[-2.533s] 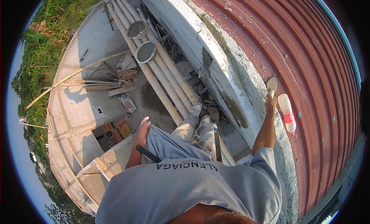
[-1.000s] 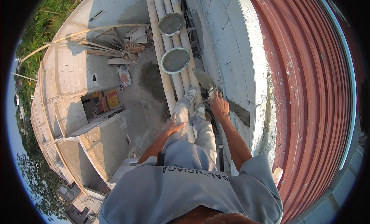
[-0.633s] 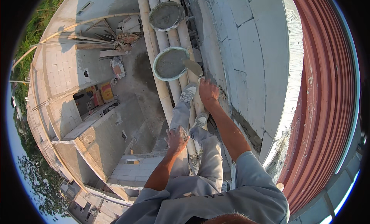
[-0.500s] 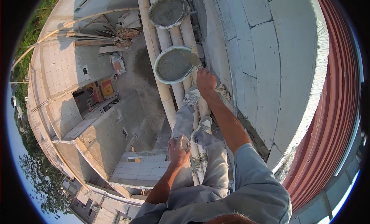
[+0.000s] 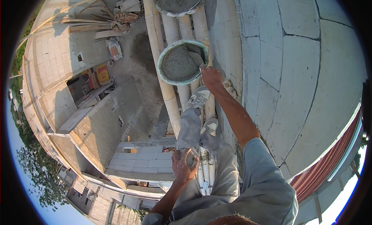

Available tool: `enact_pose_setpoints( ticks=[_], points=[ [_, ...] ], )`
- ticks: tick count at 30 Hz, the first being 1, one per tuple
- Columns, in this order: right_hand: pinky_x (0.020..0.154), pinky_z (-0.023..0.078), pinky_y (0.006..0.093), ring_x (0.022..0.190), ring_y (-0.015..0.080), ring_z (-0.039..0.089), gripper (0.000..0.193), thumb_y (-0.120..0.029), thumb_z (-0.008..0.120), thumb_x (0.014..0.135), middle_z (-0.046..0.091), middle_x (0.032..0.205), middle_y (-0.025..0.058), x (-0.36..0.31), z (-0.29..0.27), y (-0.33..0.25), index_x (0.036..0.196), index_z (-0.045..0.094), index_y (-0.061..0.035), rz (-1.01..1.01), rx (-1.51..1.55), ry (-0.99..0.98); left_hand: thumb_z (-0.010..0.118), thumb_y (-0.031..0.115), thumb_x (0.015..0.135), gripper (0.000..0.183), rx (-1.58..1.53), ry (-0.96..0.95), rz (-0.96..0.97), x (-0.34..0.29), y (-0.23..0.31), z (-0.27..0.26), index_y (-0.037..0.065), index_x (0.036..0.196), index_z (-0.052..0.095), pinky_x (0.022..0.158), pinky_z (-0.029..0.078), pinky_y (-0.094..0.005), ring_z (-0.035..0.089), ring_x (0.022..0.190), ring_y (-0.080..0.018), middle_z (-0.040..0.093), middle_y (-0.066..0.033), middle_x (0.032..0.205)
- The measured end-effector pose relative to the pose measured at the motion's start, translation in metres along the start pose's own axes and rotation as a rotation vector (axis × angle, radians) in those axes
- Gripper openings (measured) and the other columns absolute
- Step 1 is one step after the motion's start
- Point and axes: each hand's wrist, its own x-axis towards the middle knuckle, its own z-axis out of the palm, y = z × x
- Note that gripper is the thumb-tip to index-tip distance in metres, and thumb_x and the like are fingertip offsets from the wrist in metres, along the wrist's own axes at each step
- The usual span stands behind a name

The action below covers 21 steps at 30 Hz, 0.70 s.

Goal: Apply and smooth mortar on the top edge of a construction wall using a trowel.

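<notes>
My right hand [image 5: 212,78] is closed round the handle of a trowel [image 5: 197,59]; its blade lies in the wet grey mortar at the right side of a pale green-rimmed bucket [image 5: 162,74]. Most of the handle is hidden by my fingers. Lower down, my left hand [image 5: 184,165] rests on my bent left knee [image 5: 190,159], thumb and fingers apart around the grey cloth. The bucket sits on several long round poles [image 5: 169,94] laid side by side, and my shoes stand on them too.
A second bucket of mortar [image 5: 179,2] stands farther along the poles. Close on my right runs a pale block wall [image 5: 294,70], with red corrugated sheeting [image 5: 329,159] beyond it. Far below on the left are a concrete floor [image 5: 149,103], block walls and scattered boards [image 5: 93,27].
The trowel blade has moved from the bucket's right rim down into the mortar. My view has shifted toward the wall; my left hand stays on the knee.
</notes>
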Motion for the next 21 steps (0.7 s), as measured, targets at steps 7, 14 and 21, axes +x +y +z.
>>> enact_pose_setpoints(
  ticks=[7,14,21],
  points=[
    [0.078,0.055,0.0446,0.092,0.0331,0.068,0.030,-0.027,0.059,0.088,0.069,0.096,0.0158,0.001,0.016,-0.028,0.110,0.058,-0.0075,0.101,0.300,-0.109,0.077,0.029,0.072,0.049,-0.029,-0.009,-0.006,0.003,-0.003,0.002,0.014,0.116,0.063,0.091,0.045,-0.0492,0.049,0.110,-0.0402,0.045,-0.0203,0.118],
    [0.079,0.053,0.0476,0.089,0.0373,0.066,0.044,-0.035,0.063,0.085,0.068,0.095,0.0175,0.008,0.044,-0.009,0.121,0.054,-0.0101,0.010,0.434,-0.048,0.078,0.026,0.071,0.045,-0.004,0.011,0.032,0.011,-0.006,-0.005,0.014,0.113,0.063,0.087,0.047,-0.0489,0.050,0.105,-0.0396,0.046,-0.0207,0.114],
    [0.080,0.051,0.0482,0.091,0.0387,0.065,0.047,-0.038,0.062,0.086,0.065,0.095,0.0221,0.005,0.040,-0.016,0.124,0.053,-0.0123,-0.003,0.521,-0.093,0.077,0.025,0.071,0.045,0.018,-0.005,0.049,0.022,-0.002,-0.014,0.013,0.112,0.064,0.086,0.048,-0.0483,0.052,0.104,-0.0390,0.049,-0.0198,0.112]
  ],
)
